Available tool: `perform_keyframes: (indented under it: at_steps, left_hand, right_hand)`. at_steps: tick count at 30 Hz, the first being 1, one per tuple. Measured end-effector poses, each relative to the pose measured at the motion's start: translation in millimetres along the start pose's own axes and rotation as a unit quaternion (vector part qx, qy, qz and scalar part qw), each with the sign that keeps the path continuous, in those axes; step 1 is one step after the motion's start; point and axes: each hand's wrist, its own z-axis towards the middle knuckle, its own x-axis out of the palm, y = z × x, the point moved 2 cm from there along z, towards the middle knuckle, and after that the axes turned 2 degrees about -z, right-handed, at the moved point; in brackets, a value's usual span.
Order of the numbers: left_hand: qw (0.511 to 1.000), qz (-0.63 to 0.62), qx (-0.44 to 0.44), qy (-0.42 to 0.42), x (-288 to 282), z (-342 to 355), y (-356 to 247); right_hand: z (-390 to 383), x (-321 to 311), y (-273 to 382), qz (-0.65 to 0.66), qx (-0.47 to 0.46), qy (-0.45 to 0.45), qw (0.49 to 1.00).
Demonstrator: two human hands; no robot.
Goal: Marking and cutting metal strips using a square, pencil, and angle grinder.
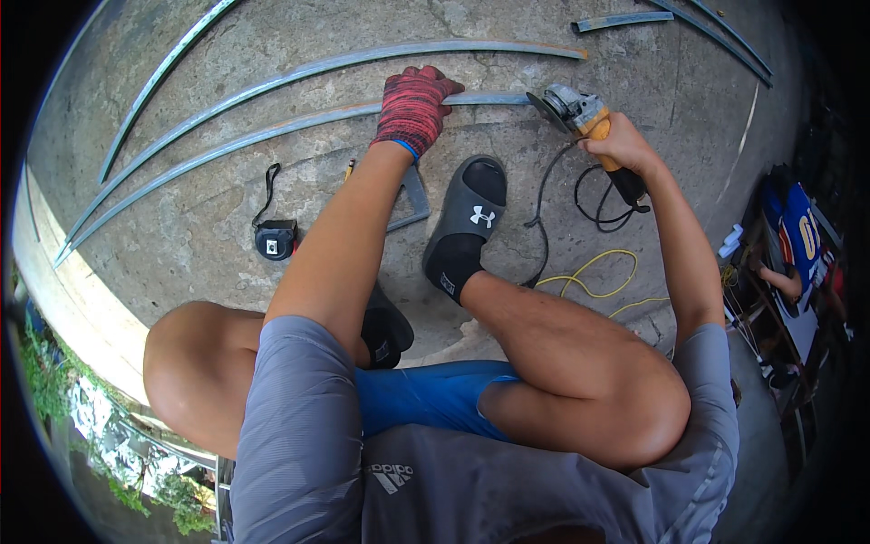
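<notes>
My left hand (413,111), in a red and black knit glove, is closed round a long grey metal bar (272,131) lying on the concrete. Bare, my right hand (623,145) grips the yellow handle of an angle grinder (580,111). The grinder's disc (547,112) is at the bar's right end; whether it touches the metal I cannot tell. A black cord runs from the tool. Below my left forearm lies a black tape measure (275,239). Partly hidden behind that forearm are a grey metal square (412,201) and a yellow pencil-like stick (350,169).
A second long bar (362,56) lies just beyond the first, another (163,82) to the far left. A short piece (625,21) and more bars lie at the top right. Yellow cord (594,292) loops beside my sandalled foot (469,213). Clutter (797,245) stands at the right.
</notes>
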Motion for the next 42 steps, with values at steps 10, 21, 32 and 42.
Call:
perform_keyframes:
  at_steps: [10, 21, 32, 42]
  left_hand:
    - [0.999, -0.027, 0.012, -0.026, 2, -2, 1]
    - [1.0, -0.011, 0.006, -0.02, 0, -2, -1]
    - [1.0, -0.019, 0.006, -0.023, 0, -2, -1]
    - [1.0, -0.017, 0.007, -0.023, -1, -2, -2]
  right_hand:
    - [-4, 0, 3, -0.005, -0.004, -0.008, 1.0]
    - [-6, 1, 4, 0.01, -0.01, -0.006, 1.0]
    - [-1, 0, 0, 0.0, -0.02, -0.003, 1.0]
    - [-1, -1, 3, 0.012, -0.018, 0.004, 1.0]
